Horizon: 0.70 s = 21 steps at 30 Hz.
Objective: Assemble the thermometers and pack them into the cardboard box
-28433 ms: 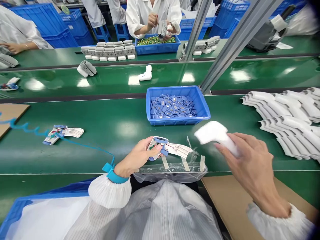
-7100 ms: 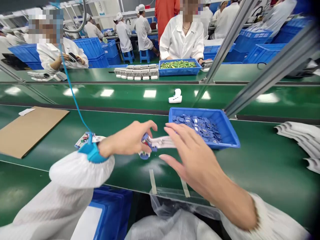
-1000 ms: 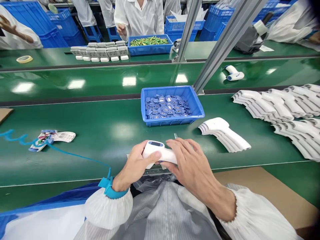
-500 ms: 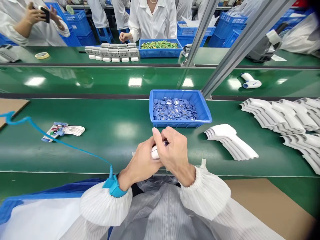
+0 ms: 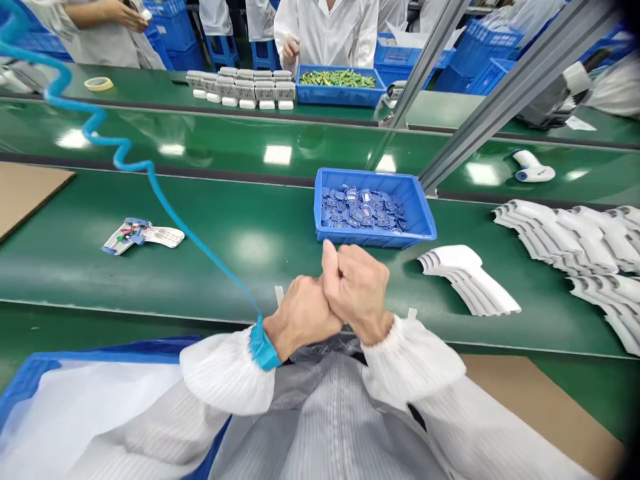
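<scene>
My left hand (image 5: 310, 310), with a blue wrist strap (image 5: 264, 345) and coiled cord, is closed and pressed against my right hand (image 5: 357, 283). The right hand is also closed, its thumb pointing up. Whatever lies between them is hidden by the fingers. Just beyond the hands sits a blue bin (image 5: 375, 237) of small blue parts (image 5: 363, 210). To the right lies a nested stack of white curved shells (image 5: 467, 273). An opened white device half with wires and blue parts (image 5: 131, 235) rests on the green bench at the left.
More white shells (image 5: 560, 233) lie at the far right. A white-and-blue device (image 5: 534, 168) rests beyond the bench. A metal post (image 5: 500, 100) slants behind the bin. Brown board (image 5: 30, 190) lies at the left. Across the line, people stand near a bin of green-yellow parts (image 5: 340, 79).
The white piece that showed between my hands is now covered by the fingers. My left hand has turned over it. The view has shifted, and the blue cord hangs higher.
</scene>
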Each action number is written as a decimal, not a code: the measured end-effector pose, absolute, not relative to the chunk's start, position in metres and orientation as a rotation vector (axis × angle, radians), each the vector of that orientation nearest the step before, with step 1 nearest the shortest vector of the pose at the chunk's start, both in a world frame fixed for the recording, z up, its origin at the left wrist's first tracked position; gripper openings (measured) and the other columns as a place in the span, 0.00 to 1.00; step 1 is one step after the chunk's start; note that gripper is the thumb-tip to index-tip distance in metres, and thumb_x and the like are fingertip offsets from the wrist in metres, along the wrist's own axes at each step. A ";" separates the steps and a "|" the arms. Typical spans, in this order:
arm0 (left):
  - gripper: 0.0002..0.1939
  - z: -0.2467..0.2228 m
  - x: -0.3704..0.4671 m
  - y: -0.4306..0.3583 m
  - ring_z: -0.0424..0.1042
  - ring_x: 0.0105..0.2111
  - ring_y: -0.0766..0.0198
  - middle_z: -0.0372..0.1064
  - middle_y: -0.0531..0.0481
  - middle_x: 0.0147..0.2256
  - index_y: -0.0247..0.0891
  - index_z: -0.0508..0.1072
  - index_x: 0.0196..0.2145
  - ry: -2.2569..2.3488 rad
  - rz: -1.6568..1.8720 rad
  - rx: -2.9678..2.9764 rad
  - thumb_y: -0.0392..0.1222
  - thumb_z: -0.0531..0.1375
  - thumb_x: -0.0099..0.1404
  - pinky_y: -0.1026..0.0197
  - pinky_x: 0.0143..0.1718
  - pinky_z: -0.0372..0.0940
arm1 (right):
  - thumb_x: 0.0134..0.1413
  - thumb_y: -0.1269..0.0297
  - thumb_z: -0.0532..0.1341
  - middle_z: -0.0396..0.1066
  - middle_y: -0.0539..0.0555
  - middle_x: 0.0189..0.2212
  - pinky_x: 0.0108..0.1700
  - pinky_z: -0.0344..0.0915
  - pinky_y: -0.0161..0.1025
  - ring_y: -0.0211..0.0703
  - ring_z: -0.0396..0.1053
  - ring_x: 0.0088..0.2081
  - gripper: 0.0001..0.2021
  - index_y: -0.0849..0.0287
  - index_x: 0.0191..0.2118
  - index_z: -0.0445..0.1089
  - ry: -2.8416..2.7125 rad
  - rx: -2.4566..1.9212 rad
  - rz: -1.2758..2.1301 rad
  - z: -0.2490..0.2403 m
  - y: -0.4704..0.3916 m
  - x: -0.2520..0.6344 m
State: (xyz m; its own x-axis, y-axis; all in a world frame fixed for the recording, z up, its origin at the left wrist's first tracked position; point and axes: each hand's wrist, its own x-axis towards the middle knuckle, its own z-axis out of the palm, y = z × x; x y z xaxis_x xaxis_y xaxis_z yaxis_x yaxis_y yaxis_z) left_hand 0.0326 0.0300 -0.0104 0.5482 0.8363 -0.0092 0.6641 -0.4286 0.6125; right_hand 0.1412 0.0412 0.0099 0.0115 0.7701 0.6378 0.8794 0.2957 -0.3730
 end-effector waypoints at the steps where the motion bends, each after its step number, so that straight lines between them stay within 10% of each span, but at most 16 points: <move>1: 0.10 -0.012 0.032 0.031 0.76 0.27 0.52 0.76 0.42 0.27 0.33 0.76 0.36 1.249 0.383 2.251 0.37 0.57 0.58 0.58 0.26 0.60 | 0.68 0.65 0.54 0.54 0.46 0.14 0.26 0.45 0.40 0.32 0.51 0.20 0.26 0.57 0.16 0.51 -1.776 -1.440 -0.179 0.008 0.043 0.140; 12: 0.18 0.006 0.017 0.036 0.75 0.31 0.58 0.76 0.48 0.36 0.37 0.69 0.44 1.127 0.616 1.853 0.54 0.62 0.65 0.61 0.28 0.61 | 0.68 0.56 0.54 0.65 0.48 0.16 0.28 0.53 0.36 0.33 0.61 0.21 0.27 0.59 0.17 0.65 -1.489 -1.567 0.207 0.022 0.044 0.160; 21: 0.13 -0.009 0.021 0.029 0.76 0.28 0.51 0.75 0.43 0.31 0.33 0.68 0.44 1.330 0.515 2.097 0.44 0.57 0.66 0.57 0.27 0.60 | 0.69 0.54 0.51 0.71 0.51 0.17 0.27 0.51 0.36 0.35 0.66 0.20 0.29 0.59 0.17 0.71 -1.723 -1.742 0.238 0.010 0.044 0.153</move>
